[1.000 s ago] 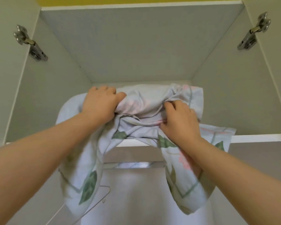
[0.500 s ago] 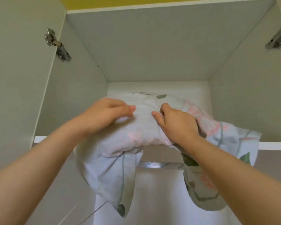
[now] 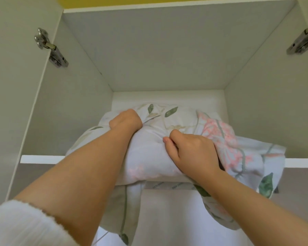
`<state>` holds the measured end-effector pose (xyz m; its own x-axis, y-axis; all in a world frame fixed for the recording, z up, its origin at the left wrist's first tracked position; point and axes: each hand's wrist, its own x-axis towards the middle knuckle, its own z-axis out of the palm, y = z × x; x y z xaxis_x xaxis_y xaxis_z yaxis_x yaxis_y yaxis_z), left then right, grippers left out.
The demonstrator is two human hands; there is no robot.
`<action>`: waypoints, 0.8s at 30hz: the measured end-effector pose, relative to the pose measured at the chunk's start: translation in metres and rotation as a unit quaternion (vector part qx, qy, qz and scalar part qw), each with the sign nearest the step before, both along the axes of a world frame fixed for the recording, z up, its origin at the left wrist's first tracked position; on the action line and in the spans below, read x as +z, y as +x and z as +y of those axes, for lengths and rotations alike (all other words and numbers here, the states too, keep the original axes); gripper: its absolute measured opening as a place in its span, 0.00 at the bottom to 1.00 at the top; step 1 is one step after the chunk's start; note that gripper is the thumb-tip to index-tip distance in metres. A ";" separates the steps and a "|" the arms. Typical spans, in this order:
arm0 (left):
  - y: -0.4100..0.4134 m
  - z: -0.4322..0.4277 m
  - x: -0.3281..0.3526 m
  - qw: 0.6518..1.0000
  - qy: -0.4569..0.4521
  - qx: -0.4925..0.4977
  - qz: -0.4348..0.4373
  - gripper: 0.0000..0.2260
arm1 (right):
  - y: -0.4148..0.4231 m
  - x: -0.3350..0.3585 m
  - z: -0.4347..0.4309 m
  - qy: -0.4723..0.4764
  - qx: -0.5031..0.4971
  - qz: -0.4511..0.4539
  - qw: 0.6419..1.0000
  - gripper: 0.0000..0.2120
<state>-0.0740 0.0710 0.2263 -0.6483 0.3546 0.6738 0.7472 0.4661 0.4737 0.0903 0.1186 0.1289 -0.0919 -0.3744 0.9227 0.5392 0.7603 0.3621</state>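
Stuffing the floral bedding onto the high cupboard shelf, we judge it soft, light and floppy, best gripped by its bunched bulk. Our left hand digs curled fingers into the far fold; our right hand pinches a crease. Loose ends dangle over the shelf edge; door hinges flank the opening, well apart

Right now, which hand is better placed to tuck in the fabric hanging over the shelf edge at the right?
Probably the right. The right hand grips the floral bedding near the shelf edge, beside that drooping end; the left hand presses farther back.
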 end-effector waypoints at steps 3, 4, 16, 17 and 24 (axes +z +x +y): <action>0.006 -0.011 -0.009 0.996 0.067 -0.013 0.054 0.13 | 0.002 -0.001 -0.001 -0.033 0.013 -0.015 0.999 0.16; 0.009 -0.017 -0.012 0.993 0.094 -0.028 0.071 0.12 | 0.003 -0.002 -0.003 -0.060 0.020 -0.018 0.998 0.16; 0.033 -0.092 -0.073 0.865 0.223 -0.182 0.411 0.13 | 0.001 0.106 -0.067 -0.329 -0.002 -0.070 0.942 0.26; 0.031 -0.094 -0.075 0.877 0.200 -0.182 0.397 0.14 | -0.008 0.108 -0.065 -0.359 -0.009 -0.090 0.929 0.30; 0.010 -0.089 -0.042 0.980 0.183 -0.064 0.041 0.20 | -0.051 0.069 -0.038 -0.377 -0.137 -0.086 0.912 0.33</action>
